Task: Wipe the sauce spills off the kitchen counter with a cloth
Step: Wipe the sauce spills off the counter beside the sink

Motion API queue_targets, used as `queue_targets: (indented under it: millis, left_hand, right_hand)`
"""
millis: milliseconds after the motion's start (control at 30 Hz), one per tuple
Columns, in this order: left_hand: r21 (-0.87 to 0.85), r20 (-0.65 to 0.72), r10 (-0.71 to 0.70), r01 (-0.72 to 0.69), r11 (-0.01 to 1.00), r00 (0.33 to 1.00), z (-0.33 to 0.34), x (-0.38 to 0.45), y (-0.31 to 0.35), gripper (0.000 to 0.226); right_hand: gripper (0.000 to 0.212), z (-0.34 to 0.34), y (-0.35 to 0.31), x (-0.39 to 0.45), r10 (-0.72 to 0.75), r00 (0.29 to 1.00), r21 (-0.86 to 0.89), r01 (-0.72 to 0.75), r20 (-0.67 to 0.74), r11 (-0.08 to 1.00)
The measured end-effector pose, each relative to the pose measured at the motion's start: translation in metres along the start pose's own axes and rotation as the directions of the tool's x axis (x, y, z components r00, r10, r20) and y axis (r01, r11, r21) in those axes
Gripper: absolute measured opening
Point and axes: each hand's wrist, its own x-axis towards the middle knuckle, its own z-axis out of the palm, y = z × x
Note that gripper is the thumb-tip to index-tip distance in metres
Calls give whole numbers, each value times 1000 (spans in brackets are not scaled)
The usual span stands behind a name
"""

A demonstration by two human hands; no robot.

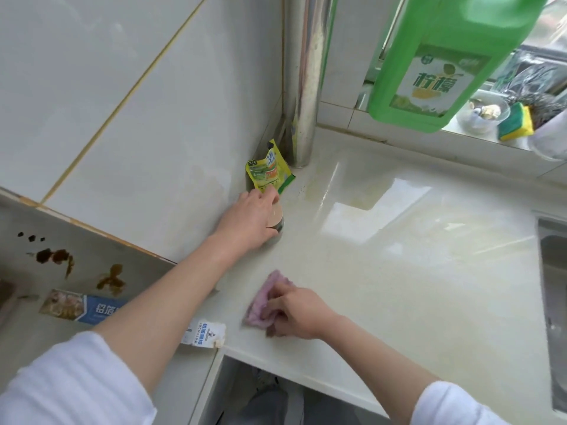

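Note:
Dark brown sauce spills (58, 259) mark the lower counter surface at the left, with a second blotch (112, 279) beside them. My right hand (299, 312) grips a crumpled pink cloth (265, 302) and holds it on the pale counter (399, 256) near its front edge. My left hand (248, 222) reaches to the wall and wraps around a small jar with a tan lid (276, 220). The jar's body is mostly hidden by my fingers.
A yellow-green sachet (268, 170) leans in the corner by a steel pipe (303, 81). A green detergent bottle (441, 56) hangs top right above a sponge (515, 121) on the sill. A sink (552, 271) borders the right edge. Printed packets (82, 306) lie front left.

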Motion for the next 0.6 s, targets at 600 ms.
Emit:
queue_targets:
  millis: [600]
  left_hand:
    - [144,-328,331,-299,943,885,6,-33,11,23]
  right_hand:
    - [29,-20,18,-12,439,871,156,-413,-222,897]
